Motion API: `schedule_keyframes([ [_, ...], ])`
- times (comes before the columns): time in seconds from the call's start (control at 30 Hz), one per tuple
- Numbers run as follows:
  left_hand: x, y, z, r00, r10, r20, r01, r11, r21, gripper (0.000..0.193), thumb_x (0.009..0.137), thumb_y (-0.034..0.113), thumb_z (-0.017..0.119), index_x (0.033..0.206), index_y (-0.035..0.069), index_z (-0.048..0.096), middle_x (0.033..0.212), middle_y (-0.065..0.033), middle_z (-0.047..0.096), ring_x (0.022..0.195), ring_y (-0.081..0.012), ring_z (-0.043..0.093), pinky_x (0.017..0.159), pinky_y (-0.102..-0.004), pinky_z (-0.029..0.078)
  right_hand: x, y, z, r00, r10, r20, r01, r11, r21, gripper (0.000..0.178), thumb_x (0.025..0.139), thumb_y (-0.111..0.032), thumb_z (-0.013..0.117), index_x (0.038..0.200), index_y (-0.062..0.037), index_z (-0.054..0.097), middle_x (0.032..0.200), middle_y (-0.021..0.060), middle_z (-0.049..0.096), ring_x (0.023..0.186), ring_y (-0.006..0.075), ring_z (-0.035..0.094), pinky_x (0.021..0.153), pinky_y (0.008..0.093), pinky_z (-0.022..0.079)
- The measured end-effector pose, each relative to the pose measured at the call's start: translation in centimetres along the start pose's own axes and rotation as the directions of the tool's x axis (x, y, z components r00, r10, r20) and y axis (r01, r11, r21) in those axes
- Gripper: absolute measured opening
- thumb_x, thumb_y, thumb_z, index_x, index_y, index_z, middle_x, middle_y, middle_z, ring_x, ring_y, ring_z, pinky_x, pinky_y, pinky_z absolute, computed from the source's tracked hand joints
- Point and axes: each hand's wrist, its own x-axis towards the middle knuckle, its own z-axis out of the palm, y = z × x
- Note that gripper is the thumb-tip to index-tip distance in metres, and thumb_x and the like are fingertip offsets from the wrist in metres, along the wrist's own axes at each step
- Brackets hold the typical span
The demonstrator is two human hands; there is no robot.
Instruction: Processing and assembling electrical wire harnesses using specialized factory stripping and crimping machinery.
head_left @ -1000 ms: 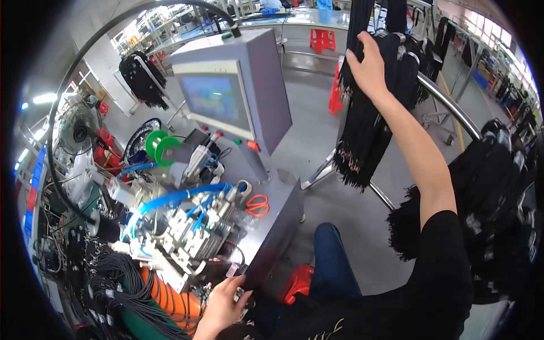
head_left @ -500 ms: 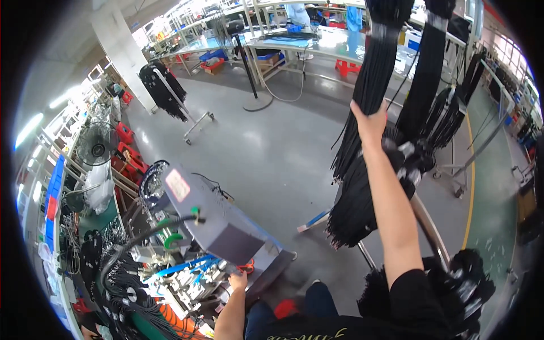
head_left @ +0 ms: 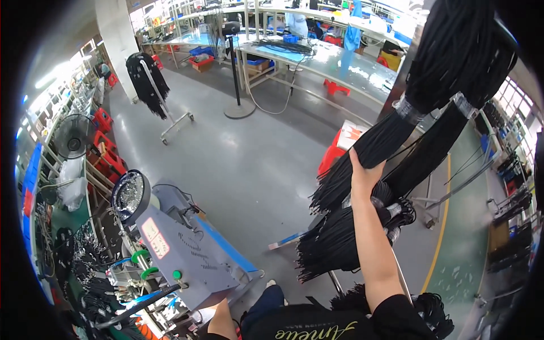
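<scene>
From the middle of my view, my right hand (head_left: pixel 367 177) is at three o'clock, wrapped round the lower part of a bundle (head_left: pixel 381 137) of black cables, my thumb on its left side and some of my fingers hidden. The bundle slants down from the upper right, its loose ends spreading toward four o'clock, with clear wrap (head_left: pixel 409 109) round it higher up. A second bundle (head_left: pixel 433 152) slants just beside it, farther out at three. More cables (head_left: pixel 324 243) hang below my hand, between four and five. My left forearm (head_left: pixel 222 324) comes in near half past six and passes behind the grey machine (head_left: pixel 195 258), so I cannot tell whether that hand is open or closed. The machine stands at half past seven, a green reel (head_left: pixel 148 272) near its left side. Well apart, a rack (head_left: pixel 146 82) of black cables stands at ten o'clock, a black pole (head_left: pixel 235 73) on a round base at eleven, and a long bench (head_left: pixel 365 82) between twelve and two.
</scene>
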Motion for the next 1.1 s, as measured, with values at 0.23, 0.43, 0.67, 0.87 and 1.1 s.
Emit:
schedule_keyframes([
  [0.23,0.1,4.9,1.5,0.985,0.044,0.167,-0.022,0.991,-0.131,0.057,0.074,0.031,0.077,0.115,-0.006,0.063,0.114,-0.0221,0.064,0.110,-0.0328,0.059,0.098,-0.0393,0.046,6.1,3.4,-1.9,0.997,-0.065,-0.039,0.062,0.996,-0.059,0.080,0.070,-0.022,0.087,0.131,0.0091,0.045,0.128,0.0183,0.055,0.116,0.0269,0.054,0.103,0.0369,0.040],
  [0.43,-3.0,2.8,1.4,0.955,-0.032,0.295,0.088,0.980,-0.180,0.054,0.075,0.028,0.077,0.114,-0.006,0.064,0.111,-0.0204,0.065,0.106,-0.0313,0.061,0.095,-0.0387,0.047,10.0,8.5,-2.1,0.963,-0.253,-0.095,0.216,0.931,-0.296,0.082,0.073,-0.022,0.086,0.134,0.0141,0.043,0.134,0.0206,0.053,0.119,0.0263,0.053,0.104,0.0357,0.039],
  [0.67,-19.6,-4.9,3.2,0.844,-0.437,0.310,0.527,0.784,-0.329,0.050,0.075,0.025,0.076,0.113,-0.005,0.065,0.107,-0.0183,0.066,0.102,-0.0296,0.062,0.092,-0.0381,0.049,12.8,8.5,-5.2,0.991,0.071,-0.113,-0.097,0.964,-0.247,0.062,0.077,-0.023,0.084,0.120,0.0131,0.057,0.120,0.0207,0.063,0.102,0.0267,0.061,0.095,0.0393,0.049],
  [0.87,-23.4,-1.7,4.2,0.775,-0.548,0.315,0.627,0.608,-0.487,0.046,0.075,0.022,0.076,0.112,-0.004,0.066,0.104,-0.0166,0.067,0.098,-0.0282,0.063,0.090,-0.0376,0.050,3.3,6.5,-7.7,0.974,0.066,0.216,0.013,0.940,-0.342,0.050,0.089,-0.014,0.071,0.129,0.0080,0.051,0.131,0.0163,0.056,0.117,0.0253,0.054,0.103,0.0373,0.042],
  [1.1,-20.8,1.4,3.2,0.779,-0.520,0.351,0.608,0.488,-0.626,0.043,0.076,0.018,0.076,0.111,-0.003,0.067,0.100,-0.0145,0.068,0.093,-0.0265,0.065,0.086,-0.0369,0.052,-0.7,18.1,-19.9,0.229,0.776,0.588,-0.377,0.627,-0.681,0.041,0.096,-0.012,0.056,0.133,0.0046,0.047,0.134,0.0167,0.051,0.125,0.0229,0.049,0.107,0.0367,0.037],
])
